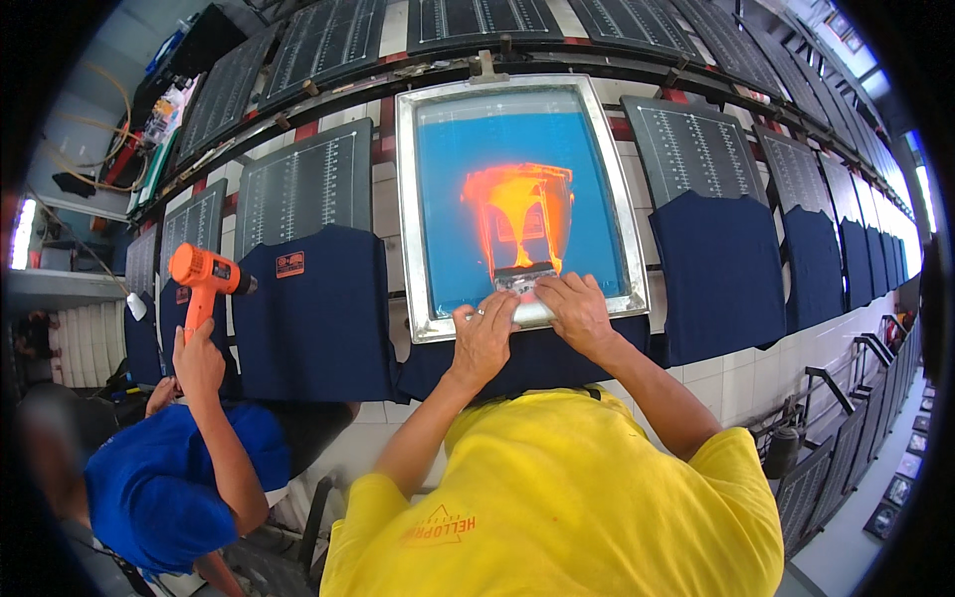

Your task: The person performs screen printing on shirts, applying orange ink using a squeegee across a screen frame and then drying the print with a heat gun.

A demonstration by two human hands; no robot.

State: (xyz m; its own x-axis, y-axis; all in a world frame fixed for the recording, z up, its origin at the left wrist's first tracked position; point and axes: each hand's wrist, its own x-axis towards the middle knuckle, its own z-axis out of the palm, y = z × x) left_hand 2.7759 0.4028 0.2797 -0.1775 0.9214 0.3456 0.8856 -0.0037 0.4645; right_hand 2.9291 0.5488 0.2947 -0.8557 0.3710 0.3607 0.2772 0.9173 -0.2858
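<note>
Both hands [482, 340] [579, 312], fingers [503, 304] gripping a squeegee [518, 285], long axis left-right, dark edge [524, 270] facing away

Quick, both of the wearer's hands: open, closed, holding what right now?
Left hand: closed on the left end of the squeegee.
Right hand: closed on the right end of the same squeegee.
</note>
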